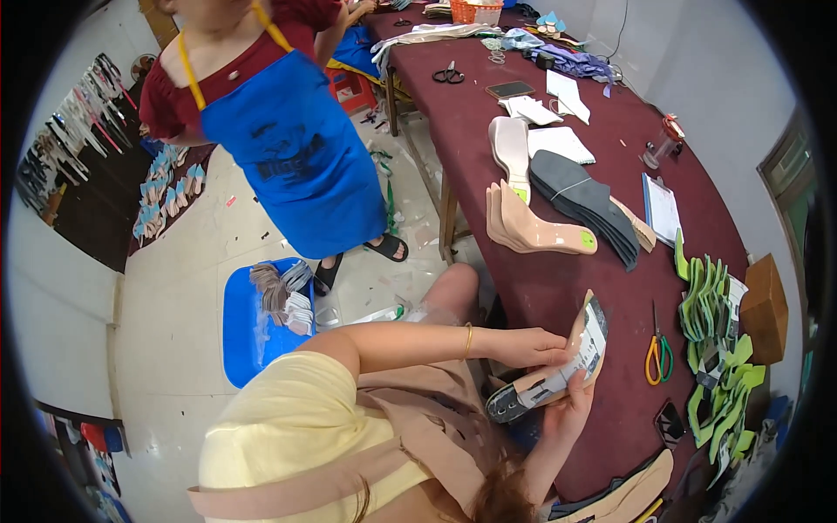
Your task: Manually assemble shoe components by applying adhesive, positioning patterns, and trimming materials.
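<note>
Both of my hands hold a shoe insole [549, 383] just over the near edge of the table [610, 279]. It is beige along one side, with a dark grey end and a white printed surface. My left hand [534, 347], at the end of the arm with a bangle, has its fingers closed on the upper edge. From below, my right hand [571, 408] grips the opposite edge, some of its fingers hidden behind the piece. Beyond them lie a stack of beige insoles [532, 222] and a banded stack of dark grey insoles [593, 205].
Scissors [658, 356] with yellow and green handles and a phone [670, 424] lie right of my hands. Green insole pieces [711, 301] line the far side by a cardboard box [765, 309]. A person in a blue apron [301, 148] stands left, near a blue tray [244, 353].
</note>
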Motion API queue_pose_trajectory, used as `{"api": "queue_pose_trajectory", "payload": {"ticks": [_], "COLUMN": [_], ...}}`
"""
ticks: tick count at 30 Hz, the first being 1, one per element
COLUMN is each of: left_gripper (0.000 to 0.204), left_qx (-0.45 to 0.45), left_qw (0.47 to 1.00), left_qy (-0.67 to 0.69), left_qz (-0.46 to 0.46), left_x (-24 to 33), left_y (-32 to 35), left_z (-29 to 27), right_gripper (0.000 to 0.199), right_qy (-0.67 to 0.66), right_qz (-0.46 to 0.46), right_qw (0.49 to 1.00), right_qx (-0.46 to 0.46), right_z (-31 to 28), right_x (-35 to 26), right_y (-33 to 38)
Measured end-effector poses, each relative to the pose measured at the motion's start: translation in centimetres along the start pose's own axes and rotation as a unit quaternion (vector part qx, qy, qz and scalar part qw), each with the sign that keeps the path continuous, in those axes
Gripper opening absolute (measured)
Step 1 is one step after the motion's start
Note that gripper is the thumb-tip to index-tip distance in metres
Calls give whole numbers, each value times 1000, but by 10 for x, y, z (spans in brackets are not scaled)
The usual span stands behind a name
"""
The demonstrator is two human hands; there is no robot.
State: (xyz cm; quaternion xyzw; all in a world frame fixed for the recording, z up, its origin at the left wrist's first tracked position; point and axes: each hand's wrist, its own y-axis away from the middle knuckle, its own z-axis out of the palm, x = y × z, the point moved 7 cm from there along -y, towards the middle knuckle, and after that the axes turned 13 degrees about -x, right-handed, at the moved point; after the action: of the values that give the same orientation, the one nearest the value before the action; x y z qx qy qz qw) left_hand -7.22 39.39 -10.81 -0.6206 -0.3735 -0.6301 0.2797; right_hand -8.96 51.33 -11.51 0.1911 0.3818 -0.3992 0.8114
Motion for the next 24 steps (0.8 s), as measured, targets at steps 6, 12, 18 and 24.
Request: {"api": "queue_pose_trajectory", "payload": {"ticks": [6, 12, 18, 24], "left_gripper": [29, 34, 32, 50], "left_qx": [61, 39, 197, -21], "left_qw": [995, 978, 969, 980], "left_qy": [-52, 201, 74, 167], "left_qz": [58, 40, 127, 110], "left_x": [17, 17, 41, 36], "left_y": [0, -5, -1, -2], "left_z": [11, -5, -13, 11], "right_gripper": [47, 51, 48, 47], "right_qy": [8, -47, 73, 7], "right_qz": [6, -14, -73, 50], "right_qw": [1000, 997, 995, 990], "right_qx": [-5, -66, -5, -129], "right_z": [-8, 16, 15, 15], "right_x": [-7, -7, -13, -7], "right_y": [5, 1, -7, -19]}}
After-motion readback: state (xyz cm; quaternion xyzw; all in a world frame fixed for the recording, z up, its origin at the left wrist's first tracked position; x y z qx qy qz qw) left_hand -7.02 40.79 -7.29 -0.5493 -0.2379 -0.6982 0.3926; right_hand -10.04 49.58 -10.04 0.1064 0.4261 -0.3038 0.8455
